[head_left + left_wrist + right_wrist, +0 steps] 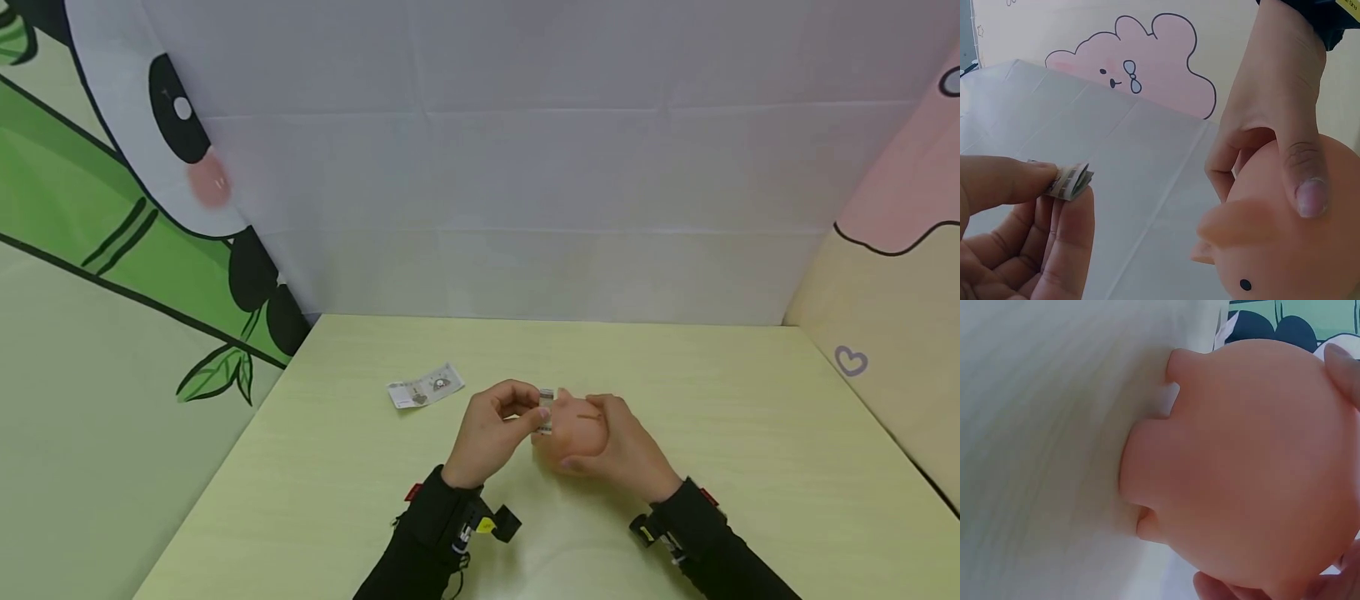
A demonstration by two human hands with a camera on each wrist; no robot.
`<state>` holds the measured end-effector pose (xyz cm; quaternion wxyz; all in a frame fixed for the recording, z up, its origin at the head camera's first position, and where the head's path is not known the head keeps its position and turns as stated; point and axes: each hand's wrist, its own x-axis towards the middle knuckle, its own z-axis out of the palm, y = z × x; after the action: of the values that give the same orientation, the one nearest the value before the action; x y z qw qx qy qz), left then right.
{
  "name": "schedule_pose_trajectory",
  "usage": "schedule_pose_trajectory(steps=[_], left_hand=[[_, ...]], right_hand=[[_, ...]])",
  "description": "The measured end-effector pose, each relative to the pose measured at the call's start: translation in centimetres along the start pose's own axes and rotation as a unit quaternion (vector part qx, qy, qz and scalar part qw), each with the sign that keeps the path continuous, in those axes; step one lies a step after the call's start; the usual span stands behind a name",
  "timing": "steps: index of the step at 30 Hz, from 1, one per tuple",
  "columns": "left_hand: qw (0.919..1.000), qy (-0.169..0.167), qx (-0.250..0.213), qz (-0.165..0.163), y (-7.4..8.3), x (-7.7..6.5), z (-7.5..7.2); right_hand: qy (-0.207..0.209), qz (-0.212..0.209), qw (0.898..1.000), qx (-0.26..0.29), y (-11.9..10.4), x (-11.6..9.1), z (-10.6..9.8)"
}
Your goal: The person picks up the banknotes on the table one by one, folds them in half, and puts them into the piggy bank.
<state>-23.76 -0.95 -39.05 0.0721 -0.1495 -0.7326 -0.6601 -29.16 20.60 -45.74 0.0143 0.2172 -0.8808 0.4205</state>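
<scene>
A folded banknote [546, 400] is pinched between the thumb and fingers of my left hand [487, 435]. In the left wrist view the note [1074, 180] is a small thick fold, its layered end facing the pig. My right hand [628, 450] grips a peach-pink piggy bank [577, 437] from its right side, thumb on the near side and fingers at the far side. A dark narrow slot shows on the bank's top. The right wrist view has the bank's round body [1254, 469] with its stubby feet at the table surface. The left hand holds the note close beside the bank.
A second banknote [426, 387], spread out with a crease, lies on the pale wooden table [300, 500] to the left of the hands. Behind the table hangs a white cloth [555, 183], with cartoon-printed panels at both sides.
</scene>
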Motion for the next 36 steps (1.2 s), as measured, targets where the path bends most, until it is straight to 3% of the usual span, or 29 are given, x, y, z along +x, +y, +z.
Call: schedule_pose_trajectory(steps=[19, 36], left_hand=[[0.9996, 0.014, 0.015, -0.020, -0.1, 0.4, 0.3], [0.9999, 0.004, 0.008, -0.005, -0.8, 0.9, 0.4]], right_hand=[[-0.018, -0.015, 1.000, 0.018, -0.8, 0.4, 1.4], [-0.041, -0.008, 0.998, 0.052, -0.4, 0.6, 1.2]])
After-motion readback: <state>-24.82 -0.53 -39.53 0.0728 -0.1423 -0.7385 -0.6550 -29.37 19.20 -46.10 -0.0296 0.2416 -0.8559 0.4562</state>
